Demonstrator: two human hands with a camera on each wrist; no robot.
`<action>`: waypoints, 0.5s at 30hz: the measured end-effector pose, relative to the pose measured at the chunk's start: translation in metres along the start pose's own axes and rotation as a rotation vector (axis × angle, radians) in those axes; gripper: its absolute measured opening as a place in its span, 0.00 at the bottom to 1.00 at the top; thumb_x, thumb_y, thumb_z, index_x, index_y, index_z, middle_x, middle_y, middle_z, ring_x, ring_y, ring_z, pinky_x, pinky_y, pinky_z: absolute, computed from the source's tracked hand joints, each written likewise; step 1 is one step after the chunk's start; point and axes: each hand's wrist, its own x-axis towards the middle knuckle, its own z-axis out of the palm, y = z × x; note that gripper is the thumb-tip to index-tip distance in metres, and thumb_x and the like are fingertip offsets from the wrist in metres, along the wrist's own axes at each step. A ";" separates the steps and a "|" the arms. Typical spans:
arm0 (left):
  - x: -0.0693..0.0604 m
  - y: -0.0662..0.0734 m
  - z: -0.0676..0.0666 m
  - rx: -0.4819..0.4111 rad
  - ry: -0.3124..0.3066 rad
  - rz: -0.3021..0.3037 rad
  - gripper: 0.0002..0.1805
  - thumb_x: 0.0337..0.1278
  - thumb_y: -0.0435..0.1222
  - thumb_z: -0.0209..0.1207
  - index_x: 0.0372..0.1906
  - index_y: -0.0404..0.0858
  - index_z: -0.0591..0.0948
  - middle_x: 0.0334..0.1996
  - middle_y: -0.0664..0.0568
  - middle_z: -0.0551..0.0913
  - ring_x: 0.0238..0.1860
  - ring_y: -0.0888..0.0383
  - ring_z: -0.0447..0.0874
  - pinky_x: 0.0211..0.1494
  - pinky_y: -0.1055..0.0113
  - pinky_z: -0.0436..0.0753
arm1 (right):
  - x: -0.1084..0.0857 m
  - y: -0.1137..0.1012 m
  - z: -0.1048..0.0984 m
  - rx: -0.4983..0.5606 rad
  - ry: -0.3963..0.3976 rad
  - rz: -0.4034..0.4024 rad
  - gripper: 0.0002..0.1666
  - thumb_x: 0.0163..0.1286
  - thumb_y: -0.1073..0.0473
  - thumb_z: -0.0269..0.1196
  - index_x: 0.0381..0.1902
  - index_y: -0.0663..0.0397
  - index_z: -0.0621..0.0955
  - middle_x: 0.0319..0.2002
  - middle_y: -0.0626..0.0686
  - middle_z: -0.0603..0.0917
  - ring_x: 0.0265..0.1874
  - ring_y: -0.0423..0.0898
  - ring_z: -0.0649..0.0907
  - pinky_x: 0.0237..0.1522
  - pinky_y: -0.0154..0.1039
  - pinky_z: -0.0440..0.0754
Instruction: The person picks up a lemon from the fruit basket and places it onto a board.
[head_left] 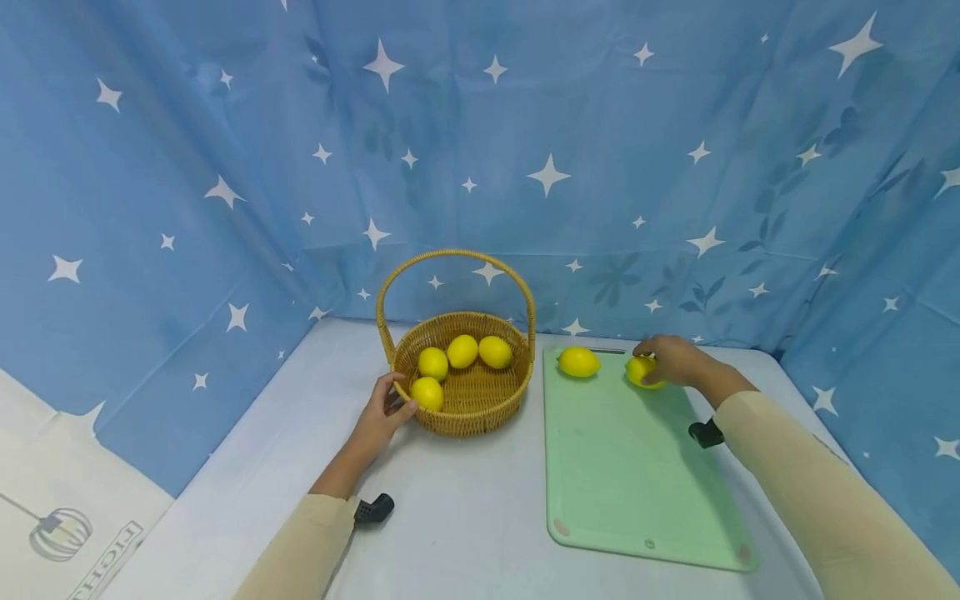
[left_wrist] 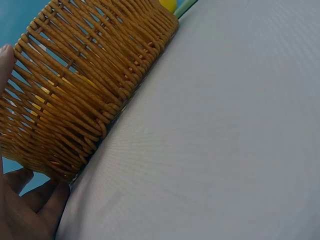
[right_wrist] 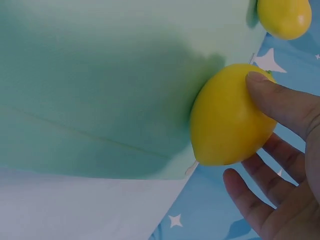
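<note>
In the head view, a wicker basket point(head_left: 480, 417) with a tall arched handle holds several yellow lemons point(head_left: 462, 351). My left hand point(head_left: 381, 410) holds the basket's near left side, thumb toward the front and fingers farther back. The left wrist view has the woven wall point(left_wrist: 90, 65) close up, with fingers point(left_wrist: 47, 200) touching it low down. Over the far right of a green cutting board point(head_left: 622, 467), my right hand point(head_left: 675, 362) grips a lemon point(right_wrist: 230, 115). Its thumb lies on the lemon's side and the other fingers are partly hidden. Another lemon point(head_left: 578, 362) rests on the board's far left.
A white tabletop point(head_left: 450, 517) carries the basket on the left and the board on the right. Blue curtain cloth point(head_left: 480, 167) with white stars hangs behind and at both sides. The basket's handle point(head_left: 455, 253) rises in front of it.
</note>
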 end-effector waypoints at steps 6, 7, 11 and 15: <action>0.000 0.001 0.000 0.006 0.001 0.002 0.33 0.69 0.37 0.58 0.71 0.34 0.55 0.75 0.36 0.46 0.73 0.38 0.49 0.71 0.46 0.59 | 0.000 0.000 0.000 -0.011 -0.001 -0.009 0.33 0.57 0.60 0.73 0.59 0.66 0.77 0.54 0.67 0.78 0.52 0.65 0.76 0.53 0.61 0.76; 0.000 0.001 0.000 0.005 0.001 0.001 0.34 0.69 0.37 0.58 0.71 0.35 0.55 0.75 0.36 0.46 0.73 0.38 0.49 0.71 0.47 0.60 | 0.000 0.000 0.000 -0.012 -0.001 -0.008 0.33 0.57 0.60 0.73 0.59 0.66 0.77 0.54 0.67 0.78 0.52 0.65 0.76 0.53 0.62 0.76; -0.001 0.001 0.000 0.007 0.002 -0.003 0.34 0.68 0.37 0.58 0.71 0.34 0.55 0.75 0.37 0.46 0.73 0.38 0.50 0.71 0.47 0.60 | 0.000 -0.003 -0.003 -0.012 -0.011 -0.002 0.33 0.58 0.59 0.73 0.60 0.65 0.77 0.55 0.68 0.77 0.53 0.66 0.75 0.54 0.63 0.75; -0.001 0.001 0.001 0.011 0.003 -0.005 0.34 0.68 0.38 0.58 0.71 0.35 0.55 0.75 0.37 0.46 0.73 0.38 0.50 0.71 0.47 0.60 | -0.001 -0.007 -0.006 -0.016 -0.023 -0.005 0.33 0.59 0.59 0.73 0.60 0.64 0.77 0.55 0.67 0.77 0.54 0.66 0.74 0.55 0.63 0.75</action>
